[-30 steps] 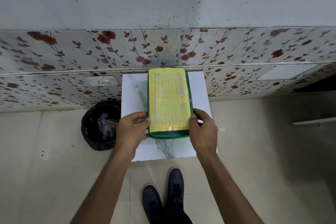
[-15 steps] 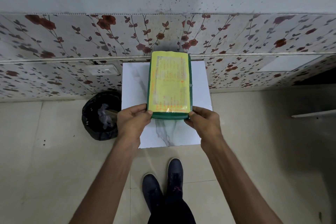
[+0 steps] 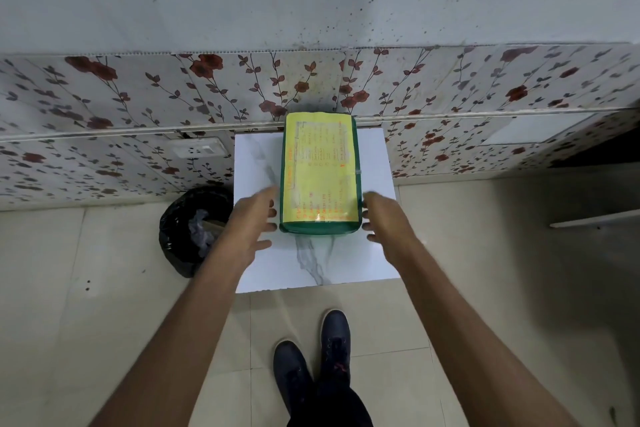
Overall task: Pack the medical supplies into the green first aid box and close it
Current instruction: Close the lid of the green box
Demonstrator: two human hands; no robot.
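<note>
The green first aid box (image 3: 320, 228) stands shut on a small white marble-patterned table (image 3: 311, 263), its yellow printed label facing up. My left hand (image 3: 252, 222) hovers just off the box's left side, fingers spread and slightly blurred. On the other side, my right hand (image 3: 384, 218) is also open and a small gap apart from the box. Neither hand holds anything. No loose medical supplies are in view.
A bin lined with a black bag (image 3: 194, 229) stands on the floor left of the table. A floral-tiled wall (image 3: 138, 114) with a white socket (image 3: 199, 151) rises behind the table. My dark shoes (image 3: 311, 367) stand on the beige tile floor below.
Both hands have let go of the box's near corners and spread apart, fingers opening. The box now rests on the table.
</note>
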